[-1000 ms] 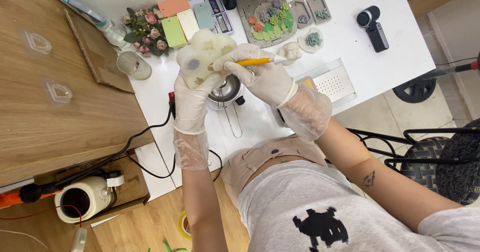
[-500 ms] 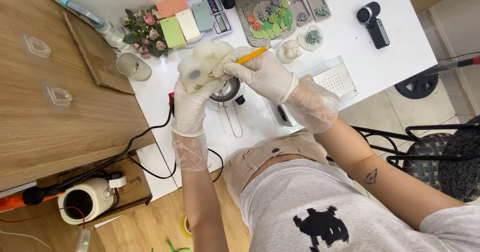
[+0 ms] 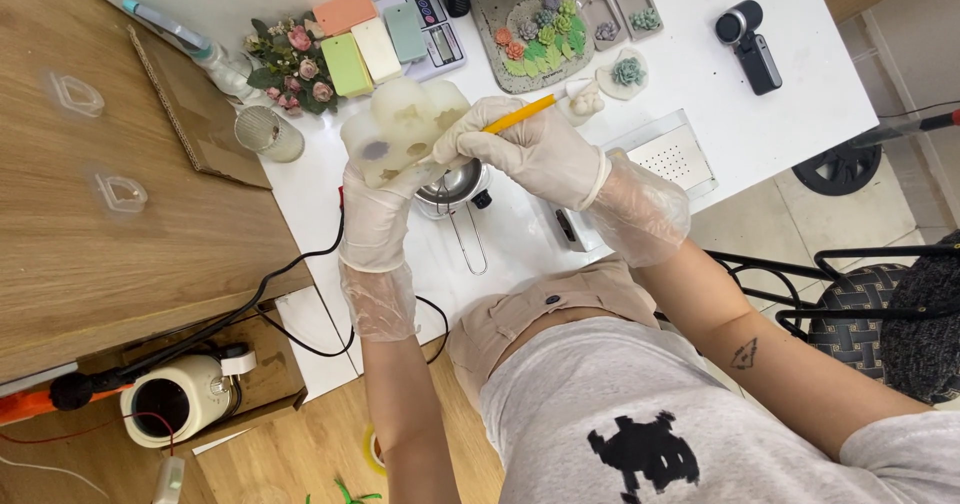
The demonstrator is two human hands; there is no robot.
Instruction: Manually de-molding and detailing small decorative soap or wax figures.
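My left hand (image 3: 378,219), in a thin clear glove, holds up a translucent whitish silicone mould (image 3: 405,124) with several cavities, above the white table (image 3: 700,124). My right hand (image 3: 528,154), in a white glove, grips a yellow-handled tool (image 3: 520,112) like a pencil, its working end at the mould's right side. Directly below the mould stands a small metal pot (image 3: 452,186) with a wire handle.
On the table lie coloured soap bars (image 3: 375,49), a small scale (image 3: 437,22), a tray of succulent-shaped pieces (image 3: 535,39), a black camera (image 3: 748,44), a white perforated tray (image 3: 668,156) and a flower bunch (image 3: 295,59). A wooden counter (image 3: 120,254) is left; a cream kettle (image 3: 180,399) below.
Both hands with the mould and the tool have stayed over the pot, shifting only slightly; the tool's handle has tilted a little.
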